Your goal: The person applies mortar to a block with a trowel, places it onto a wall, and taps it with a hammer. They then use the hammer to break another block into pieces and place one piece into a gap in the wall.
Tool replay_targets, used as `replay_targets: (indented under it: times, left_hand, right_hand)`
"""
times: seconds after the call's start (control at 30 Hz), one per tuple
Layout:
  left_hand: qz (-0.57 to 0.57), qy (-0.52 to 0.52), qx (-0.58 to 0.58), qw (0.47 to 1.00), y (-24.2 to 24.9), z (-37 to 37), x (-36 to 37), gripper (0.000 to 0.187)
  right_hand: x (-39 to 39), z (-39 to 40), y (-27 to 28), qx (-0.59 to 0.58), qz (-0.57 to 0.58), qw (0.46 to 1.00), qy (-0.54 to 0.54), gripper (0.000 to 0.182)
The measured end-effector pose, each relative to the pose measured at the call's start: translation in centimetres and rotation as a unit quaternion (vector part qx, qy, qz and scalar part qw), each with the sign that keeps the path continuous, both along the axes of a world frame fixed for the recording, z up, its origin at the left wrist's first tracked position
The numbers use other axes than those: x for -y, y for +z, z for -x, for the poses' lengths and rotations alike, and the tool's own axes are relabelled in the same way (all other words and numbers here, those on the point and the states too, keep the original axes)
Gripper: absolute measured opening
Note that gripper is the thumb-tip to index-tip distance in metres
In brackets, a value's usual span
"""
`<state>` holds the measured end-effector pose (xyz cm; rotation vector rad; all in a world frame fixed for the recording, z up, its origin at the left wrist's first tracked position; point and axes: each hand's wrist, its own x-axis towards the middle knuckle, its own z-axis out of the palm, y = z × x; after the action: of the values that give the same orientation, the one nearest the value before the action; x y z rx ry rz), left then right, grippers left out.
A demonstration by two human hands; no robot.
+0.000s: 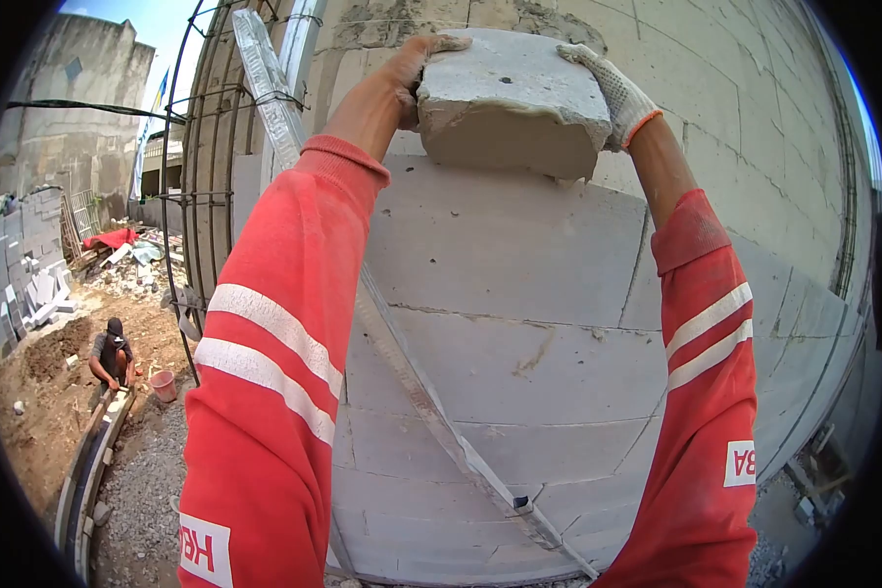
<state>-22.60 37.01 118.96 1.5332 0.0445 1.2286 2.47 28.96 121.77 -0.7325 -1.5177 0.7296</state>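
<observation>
A pale gray concrete block (514, 83), its surface pitted, is sitting atop the wall's upper course, its near face showing wet gray mortar (508, 137) that is bulging along the lower edge.

My view is bright with daylight — blue sky at upper left, hard shadows on the ground. The wall reads sharp; fisheye distortion bends its lines toward black, rounded edges, and the distant ground looks softer in detail.
</observation>
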Motion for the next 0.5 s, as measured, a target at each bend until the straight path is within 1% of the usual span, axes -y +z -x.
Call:
replay_targets:
  times: [0.03,0.1,0.17,0.23,0.3,0.33,0.47,0.5]
  left_hand:
    - [-0.002,-0.002,0.000,1.000,0.2,0.0,-0.2,0.054]
    - [-0.013,-0.005,0.010,1.000,0.4,0.2,-1.1,0.053]
    - [-0.025,-0.016,-0.002,1.000,1.0,0.2,-2.3,0.054]
    - [-0.034,-0.024,-0.012,0.999,1.8,0.6,-3.0,0.055]
    - [-0.077,-0.018,-0.014,0.997,2.3,1.0,-3.9,0.057]
    - [-0.073,-0.017,-0.014,0.997,2.5,1.2,-4.2,0.057]
    - [-0.082,-0.018,-0.010,0.996,1.9,2.9,-4.4,0.057]
    - [-0.088,-0.012,-0.004,0.996,1.6,3.3,-4.1,0.057]
  right_hand:
    - [-0.3,0.1,0.0,0.000,-0.002,1.000,-0.002,0.054]
    - [-1.1,0.2,-0.1,-0.019,-0.022,0.999,0.034,0.052]
    - [-2.1,0.0,0.1,-0.027,-0.029,0.999,0.014,0.052]
    - [-2.7,0.4,0.0,-0.044,-0.064,0.996,0.040,0.052]
    - [-3.2,1.0,-0.1,-0.053,-0.079,0.994,0.049,0.052]
    - [-3.3,1.3,-0.3,-0.063,-0.095,0.992,0.057,0.051]
    - [-4.2,2.8,-0.9,-0.083,-0.101,0.990,0.054,0.049]
    - [-4.7,3.0,-0.9,-0.079,-0.114,0.989,0.053,0.046]
